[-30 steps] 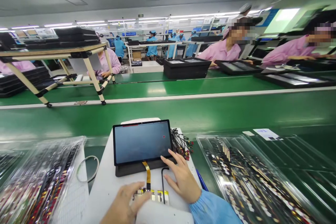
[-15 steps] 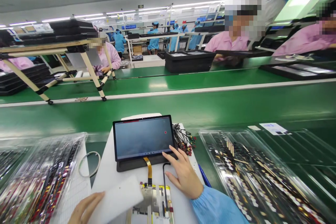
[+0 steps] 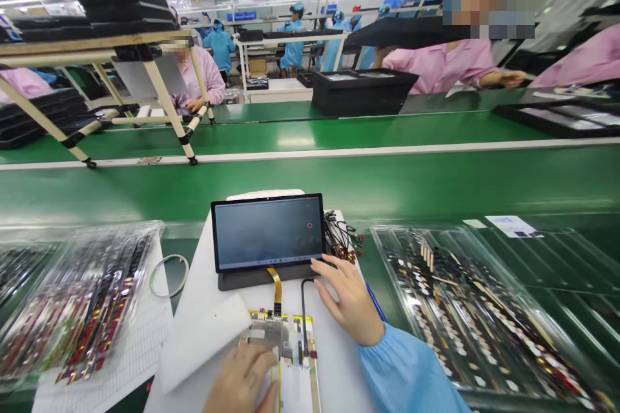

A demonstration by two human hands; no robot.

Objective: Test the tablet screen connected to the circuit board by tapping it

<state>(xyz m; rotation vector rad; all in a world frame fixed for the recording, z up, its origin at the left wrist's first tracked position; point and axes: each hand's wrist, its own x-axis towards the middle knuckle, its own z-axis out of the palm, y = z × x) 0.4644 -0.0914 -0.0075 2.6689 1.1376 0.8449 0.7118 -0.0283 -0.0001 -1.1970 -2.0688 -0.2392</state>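
Observation:
A lit tablet screen [image 3: 268,232] leans on a dark stand [image 3: 266,277] on a white work surface. From it a gold flex cable [image 3: 276,287] runs down to an opened device assembly [image 3: 290,342] with metal shields and yellow tape edges. My right hand [image 3: 346,300], fingers spread, hovers by the screen's lower right corner; contact cannot be made out. My left hand [image 3: 242,377] is blurred over the assembly's lower left side, its fingers bent, and what they hold, if anything, is hidden. Beside it lies a white foam block [image 3: 208,342].
Clear trays of flex cables stand left [image 3: 92,303] and right [image 3: 465,316]. A bundle of black wires [image 3: 339,232] lies right of the screen, a blue pen [image 3: 375,302] below it, and a white ring [image 3: 169,275] at left. Across the green bench [image 3: 339,174], co-workers sit near black trays [image 3: 361,93].
My left hand has moved right, off the white foam block and onto the assembly. The foam block lies further left. My right hand stays by the screen corner. The whole view has shifted slightly.

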